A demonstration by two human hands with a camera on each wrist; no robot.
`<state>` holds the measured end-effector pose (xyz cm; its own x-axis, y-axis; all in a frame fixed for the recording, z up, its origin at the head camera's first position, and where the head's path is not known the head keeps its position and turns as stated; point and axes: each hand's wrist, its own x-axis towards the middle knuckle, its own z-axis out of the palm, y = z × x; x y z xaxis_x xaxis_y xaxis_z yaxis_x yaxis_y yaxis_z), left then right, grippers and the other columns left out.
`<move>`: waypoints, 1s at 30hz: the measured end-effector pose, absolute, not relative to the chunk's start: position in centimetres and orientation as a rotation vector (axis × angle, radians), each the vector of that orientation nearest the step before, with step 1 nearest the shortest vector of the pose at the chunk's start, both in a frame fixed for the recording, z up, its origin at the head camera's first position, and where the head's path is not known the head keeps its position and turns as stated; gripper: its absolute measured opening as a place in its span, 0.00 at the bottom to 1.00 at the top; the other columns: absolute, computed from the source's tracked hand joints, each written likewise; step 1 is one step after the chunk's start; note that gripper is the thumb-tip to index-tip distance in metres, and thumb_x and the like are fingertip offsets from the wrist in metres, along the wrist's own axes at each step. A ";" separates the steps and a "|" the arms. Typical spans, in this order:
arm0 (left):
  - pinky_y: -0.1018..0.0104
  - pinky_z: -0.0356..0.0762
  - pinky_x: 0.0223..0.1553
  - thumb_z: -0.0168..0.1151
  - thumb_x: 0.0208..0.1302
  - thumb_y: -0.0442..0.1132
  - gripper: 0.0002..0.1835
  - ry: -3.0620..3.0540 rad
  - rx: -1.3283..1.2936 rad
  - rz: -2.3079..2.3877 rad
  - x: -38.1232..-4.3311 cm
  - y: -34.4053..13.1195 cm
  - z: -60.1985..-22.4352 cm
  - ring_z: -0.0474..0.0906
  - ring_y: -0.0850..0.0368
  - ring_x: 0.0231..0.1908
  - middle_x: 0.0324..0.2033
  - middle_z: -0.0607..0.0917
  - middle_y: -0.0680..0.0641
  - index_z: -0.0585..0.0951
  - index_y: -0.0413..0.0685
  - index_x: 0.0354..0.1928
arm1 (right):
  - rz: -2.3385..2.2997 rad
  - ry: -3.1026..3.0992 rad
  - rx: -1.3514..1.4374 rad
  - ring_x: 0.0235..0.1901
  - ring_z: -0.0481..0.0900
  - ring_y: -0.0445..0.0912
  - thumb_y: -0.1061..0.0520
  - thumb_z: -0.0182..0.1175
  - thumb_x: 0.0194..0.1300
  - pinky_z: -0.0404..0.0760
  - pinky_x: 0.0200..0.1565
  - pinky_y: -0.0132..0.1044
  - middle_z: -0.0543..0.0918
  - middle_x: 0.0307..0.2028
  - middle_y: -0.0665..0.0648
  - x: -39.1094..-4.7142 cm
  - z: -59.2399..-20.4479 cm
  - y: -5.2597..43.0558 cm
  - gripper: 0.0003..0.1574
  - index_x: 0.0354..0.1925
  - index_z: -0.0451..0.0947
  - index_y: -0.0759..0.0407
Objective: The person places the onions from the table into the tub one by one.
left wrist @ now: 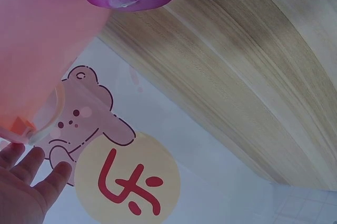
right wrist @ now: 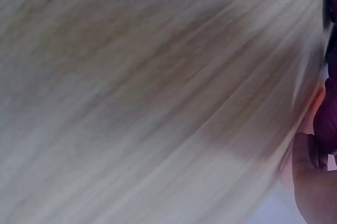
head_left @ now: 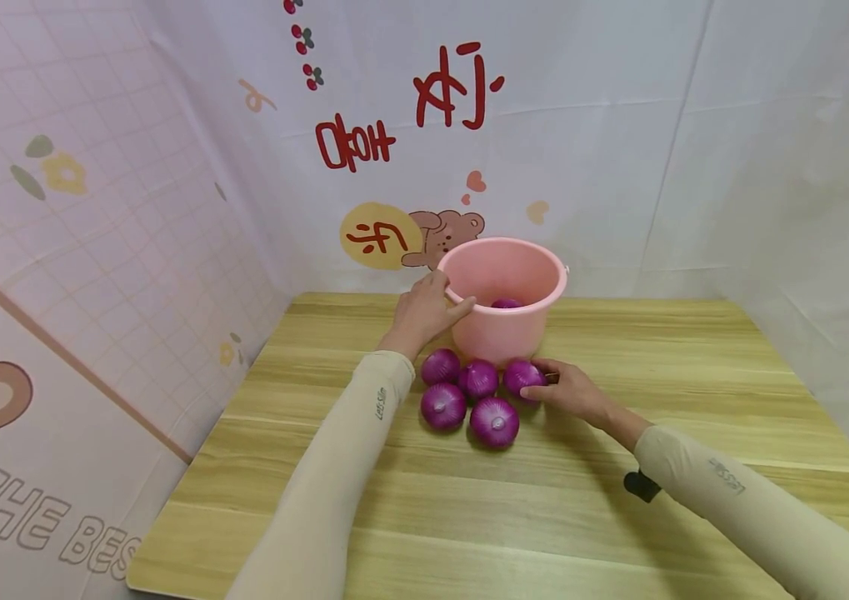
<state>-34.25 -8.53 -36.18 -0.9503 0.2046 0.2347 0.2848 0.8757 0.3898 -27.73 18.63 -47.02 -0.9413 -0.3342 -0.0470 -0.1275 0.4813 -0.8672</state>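
A pink bucket [head_left: 499,337] stands upright on the table, a red onion [head_left: 506,304] visible inside it. My left hand [head_left: 424,312] holds the bucket at its left rim, thumb over the front edge; in the left wrist view its fingertips [left wrist: 63,167] lie right at the rim. In front of the bucket, several red onions [head_left: 479,380] are grouped on the wood. The rightmost onion [head_left: 521,377] is between the thumb and fingers of my right hand [head_left: 570,390]. The right wrist view catches that hand [right wrist: 316,187] and a dark onion [right wrist: 327,124] at its edge.
The wood-grain table [head_left: 619,533] meets a white printed cloth wall [head_left: 604,150] close behind the bucket. Another printed cloth [head_left: 79,250] hangs along the left side. A small black device [head_left: 641,486] sits under the right forearm.
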 end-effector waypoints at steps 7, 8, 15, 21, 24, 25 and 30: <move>0.53 0.73 0.49 0.58 0.63 0.66 0.28 -2.851 -0.381 -0.656 -34.1 -8.7 -36.2 0.73 0.54 0.43 0.42 0.75 0.50 0.70 0.50 0.48 | -1.470 2.525 -0.447 0.55 0.77 0.60 0.50 0.70 0.62 0.79 0.50 0.42 0.79 0.55 0.68 -27.5 -45.9 18.3 0.45 0.69 0.65 0.68; 0.53 0.73 0.49 0.58 0.63 0.66 0.28 -2.850 -0.383 -0.657 -34.1 -8.7 -36.2 0.73 0.53 0.43 0.42 0.75 0.50 0.70 0.50 0.48 | -1.467 2.533 -0.459 0.55 0.77 0.60 0.50 0.70 0.62 0.79 0.50 0.42 0.79 0.55 0.68 -27.4 -45.6 18.2 0.45 0.69 0.65 0.67; 0.55 0.73 0.49 0.55 0.63 0.70 0.31 -2.854 -0.394 -0.632 -34.0 -8.8 -36.1 0.73 0.55 0.43 0.42 0.75 0.51 0.70 0.51 0.49 | -1.448 2.584 -0.571 0.57 0.76 0.62 0.50 0.71 0.61 0.81 0.51 0.48 0.78 0.57 0.68 -26.9 -43.5 17.6 0.45 0.69 0.66 0.66; 0.55 0.73 0.48 0.55 0.63 0.69 0.30 -2.856 -0.398 -0.615 -33.9 -8.8 -36.0 0.73 0.54 0.43 0.43 0.75 0.51 0.70 0.50 0.50 | -1.444 2.613 -0.583 0.56 0.77 0.62 0.50 0.71 0.61 0.82 0.50 0.48 0.80 0.55 0.67 -26.7 -41.7 17.4 0.44 0.69 0.68 0.63; 0.54 0.73 0.48 0.56 0.63 0.68 0.30 -2.856 -0.397 -0.615 -33.9 -8.8 -36.0 0.74 0.54 0.44 0.43 0.75 0.50 0.71 0.50 0.50 | -1.454 2.612 -0.598 0.56 0.78 0.62 0.50 0.71 0.61 0.82 0.49 0.46 0.80 0.56 0.67 -26.6 -41.0 17.4 0.43 0.69 0.68 0.63; 0.54 0.73 0.48 0.56 0.64 0.67 0.30 -2.853 -0.399 -0.615 -33.9 -8.8 -36.1 0.74 0.53 0.44 0.43 0.75 0.50 0.71 0.49 0.50 | -1.462 2.605 -0.604 0.56 0.78 0.62 0.51 0.71 0.61 0.82 0.49 0.46 0.79 0.56 0.68 -26.5 -40.8 17.4 0.43 0.69 0.68 0.62; 0.53 0.73 0.48 0.56 0.64 0.67 0.29 -2.852 -0.399 -0.594 -33.9 -8.8 -36.2 0.73 0.54 0.46 0.44 0.76 0.51 0.71 0.50 0.49 | -1.485 2.564 -0.596 0.56 0.77 0.61 0.50 0.72 0.61 0.83 0.48 0.46 0.79 0.56 0.67 -26.0 -39.6 17.3 0.43 0.70 0.68 0.60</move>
<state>-33.94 -8.75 -36.22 -0.9432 0.2203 0.2486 0.3012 0.8827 0.3606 -25.96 17.32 -39.56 -0.9153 -0.3921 0.0921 -0.2751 0.4415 -0.8541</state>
